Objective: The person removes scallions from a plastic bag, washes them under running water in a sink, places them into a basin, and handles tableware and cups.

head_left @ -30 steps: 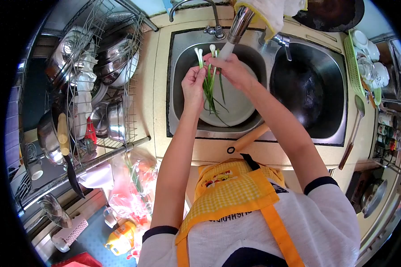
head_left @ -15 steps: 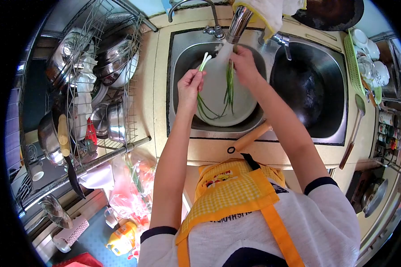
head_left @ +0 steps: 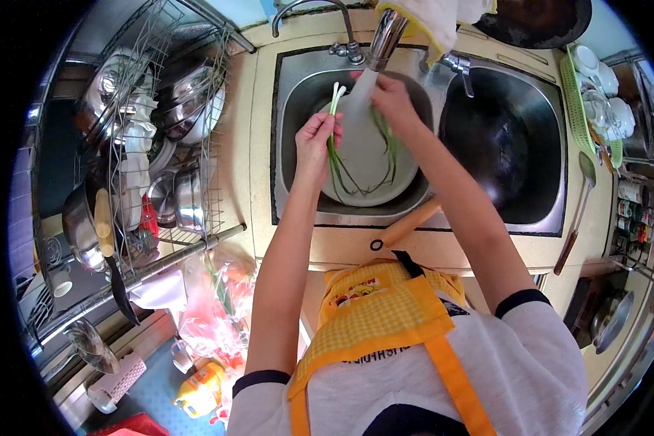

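My left hand (head_left: 317, 139) is closed around several spring onions (head_left: 336, 100), their white ends pointing up above the thumb. From there the long green leaves droop in a loop over a pale round basin (head_left: 358, 163) inside the left sink. My right hand (head_left: 394, 104), slightly blurred, is beside the water stream from the faucet (head_left: 389, 36) with its fingers closed on the green part of the spring onions. Its fingertips are partly hidden behind the stream.
A dark wok (head_left: 494, 138) fills the right sink. A wooden-handled utensil (head_left: 410, 224) lies across the front sink edge. A ladle (head_left: 581, 203) rests on the right counter. A wire dish rack (head_left: 211, 145) stands left, and a green basket (head_left: 574, 102) of dishes right.
The leaves between my hands have spread into a wider, rounder loop. My left hand has shifted slightly right, and my right hand has turned and blurred beside the stream.
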Demonstrator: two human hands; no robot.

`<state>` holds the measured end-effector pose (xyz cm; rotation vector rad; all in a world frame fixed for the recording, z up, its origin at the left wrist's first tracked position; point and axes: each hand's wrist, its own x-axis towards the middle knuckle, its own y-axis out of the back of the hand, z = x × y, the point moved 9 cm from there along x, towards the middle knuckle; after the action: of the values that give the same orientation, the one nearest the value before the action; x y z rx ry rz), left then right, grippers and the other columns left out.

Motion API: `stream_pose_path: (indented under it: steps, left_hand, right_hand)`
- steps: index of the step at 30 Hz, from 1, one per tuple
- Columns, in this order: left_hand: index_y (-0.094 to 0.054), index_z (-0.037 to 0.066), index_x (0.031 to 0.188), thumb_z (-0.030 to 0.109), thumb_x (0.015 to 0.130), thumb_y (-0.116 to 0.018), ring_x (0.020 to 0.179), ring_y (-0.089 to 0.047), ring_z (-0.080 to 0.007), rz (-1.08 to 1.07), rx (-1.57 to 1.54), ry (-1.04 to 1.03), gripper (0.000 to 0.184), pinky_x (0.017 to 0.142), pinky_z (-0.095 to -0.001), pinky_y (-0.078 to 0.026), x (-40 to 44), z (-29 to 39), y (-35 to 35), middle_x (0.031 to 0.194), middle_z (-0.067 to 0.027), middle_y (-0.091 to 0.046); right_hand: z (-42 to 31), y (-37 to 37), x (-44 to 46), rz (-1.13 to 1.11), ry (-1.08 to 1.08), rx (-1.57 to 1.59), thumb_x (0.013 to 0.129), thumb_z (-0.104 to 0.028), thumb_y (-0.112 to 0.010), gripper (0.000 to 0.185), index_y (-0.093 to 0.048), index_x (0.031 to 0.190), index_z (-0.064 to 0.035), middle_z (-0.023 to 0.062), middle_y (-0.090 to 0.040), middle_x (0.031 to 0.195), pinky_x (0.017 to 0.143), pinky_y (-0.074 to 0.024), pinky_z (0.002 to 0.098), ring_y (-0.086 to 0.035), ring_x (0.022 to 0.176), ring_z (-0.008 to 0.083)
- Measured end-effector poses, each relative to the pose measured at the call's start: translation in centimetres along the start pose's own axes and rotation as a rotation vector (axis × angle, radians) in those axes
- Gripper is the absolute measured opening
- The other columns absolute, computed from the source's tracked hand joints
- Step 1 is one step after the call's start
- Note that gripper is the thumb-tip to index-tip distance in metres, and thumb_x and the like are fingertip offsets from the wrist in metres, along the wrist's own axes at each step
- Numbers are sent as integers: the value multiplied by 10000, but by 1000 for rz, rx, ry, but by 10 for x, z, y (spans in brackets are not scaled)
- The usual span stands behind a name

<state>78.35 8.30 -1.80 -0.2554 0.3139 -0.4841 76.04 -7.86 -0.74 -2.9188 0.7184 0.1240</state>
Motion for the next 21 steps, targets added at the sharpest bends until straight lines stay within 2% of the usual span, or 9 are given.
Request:
stream_pose_path:
  steps: [2, 5, 8, 11, 14, 17, 21]
  left_hand:
    - [-606, 25, 873, 167, 887, -518, 577, -430, -65, -32, -48, 24, 168, 541, -187, -347, 1, -5, -5, 682, 2, -522]
    - [-606, 27, 873, 174, 888, -517, 558, -410, -63, -68, -121, 63, 173, 520, -189, -329, 0, -10, -13, 654, 12, -495]
    - [-603, 25, 876, 176, 886, -520, 539, -397, -63, -58, -65, 67, 172, 506, -192, -319, -2, -6, -13, 633, 17, -476]
    - [-593, 27, 878, 178, 887, -516, 531, -390, -70, -76, 16, 76, 170, 507, -201, -318, -1, -9, -9, 625, 13, -468]
    - [-579, 26, 870, 186, 892, -503, 532, -381, -86, -75, -15, 106, 177, 514, -219, -316, -3, -12, -7, 621, 6, -449]
    - [-566, 25, 849, 196, 891, -501, 528, -377, -93, -82, -155, 158, 187, 510, -223, -312, -7, -15, -3, 603, 8, -420]
    - [-546, 27, 827, 211, 893, -498, 519, -370, -104, -80, -251, 190, 202, 501, -231, -309, -6, -20, -1, 586, 10, -388]
  right_hand:
    - [-16, -31, -16, -164, -15, 185, 783, -241, -635, 245, -624, 833, -2, -13, -562, 691, 574, -359, 233, -460, 623, 66]
    - [1, -31, -11, -124, 3, 135, 770, -277, -666, 276, -635, 823, -8, -29, -560, 688, 571, -366, 227, -459, 617, 57]
    - [-2, -22, -9, -96, 73, -93, 752, -251, -677, 272, -640, 827, 8, 6, -582, 658, 597, -413, 230, -500, 629, 66]
    - [3, -19, -1, -143, 147, -274, 776, -250, -650, 242, -647, 761, -8, -25, -563, 644, 576, -390, 218, -477, 605, 56]
    - [1, -11, -1, -166, 74, -305, 801, -208, -600, 205, -652, 823, -12, -15, -581, 693, 591, -391, 215, -479, 625, 59]
    - [33, 6, 16, -45, 18, -94, 817, -164, -550, 194, -650, 897, -18, -15, -593, 753, 616, -391, 212, -490, 665, 61]
    - [13, -12, -1, -185, -29, 45, 809, -169, -592, 205, -641, 947, -24, -21, -589, 800, 657, -393, 215, -501, 723, 63]
